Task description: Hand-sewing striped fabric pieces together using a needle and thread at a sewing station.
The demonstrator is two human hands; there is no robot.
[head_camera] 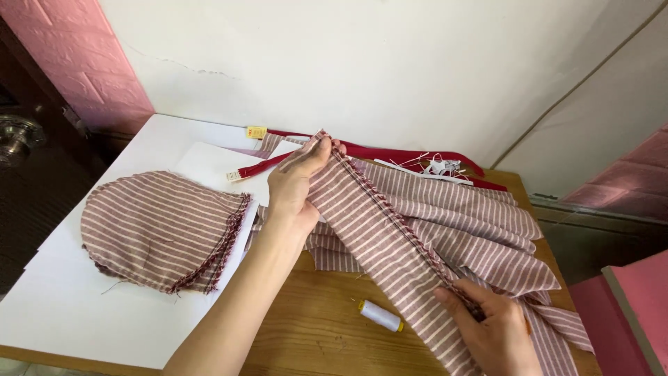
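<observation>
Right hand [495,333], nearest the camera at the table's front edge, is pinching the lower end of a long striped fabric strip [379,230], fingers closed on the frayed seam edge. Left hand [296,186] is gripping the strip's upper end further back, thumb and fingers clamped on the same seam. Between the two hands the strip is being held taut and lifted clear of the table [313,327], running diagonally from the front right toward the back centre; this tension appears to be keeping the two layers aligned along the raw edge so the seam line is lying straight for inspection.

A white thread spool [380,315] with a yellow end is lying on the bare wood just beside the strip, near the front edge, within reach of the right hand.

More striped fabric [480,223] is spreading loosely under and behind the strip toward the right edge. A stack of rounded striped pieces [156,230] is resting on white paper [83,313] at the left side, well apart from the hands.

At the back edge, a red tape [410,153] with a yellow tag is lying against the wall, with white scraps [442,167] beside it.
</observation>
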